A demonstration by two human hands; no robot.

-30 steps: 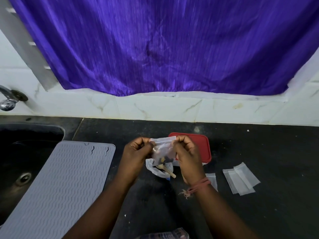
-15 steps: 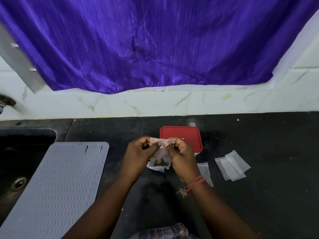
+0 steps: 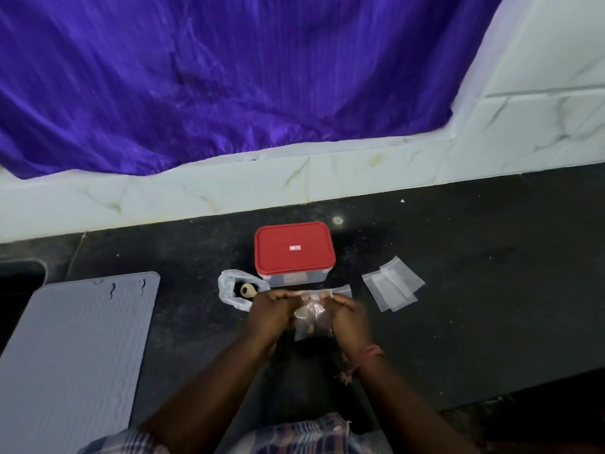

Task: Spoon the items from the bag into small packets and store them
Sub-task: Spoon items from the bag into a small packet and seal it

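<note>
I see a clear packet [image 3: 311,317] with brownish bits inside, held at its top edge. The crumpled bag [image 3: 234,288] with a spoon [image 3: 247,290] lies left of the red-lidded box [image 3: 294,253]; empty packets [image 3: 393,283] lie right.

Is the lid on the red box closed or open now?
Closed. The red lid sits flat on the clear box, covering its whole top; no gap shows.

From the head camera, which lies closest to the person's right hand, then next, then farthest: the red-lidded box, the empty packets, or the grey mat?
Measured from the right hand:
1. Empty packets, just to its right on the counter.
2. Red-lidded box, behind the hands; nearly as close, so 1 and 2 are hard to separate.
3. Grey mat, far left by the sink.
</note>
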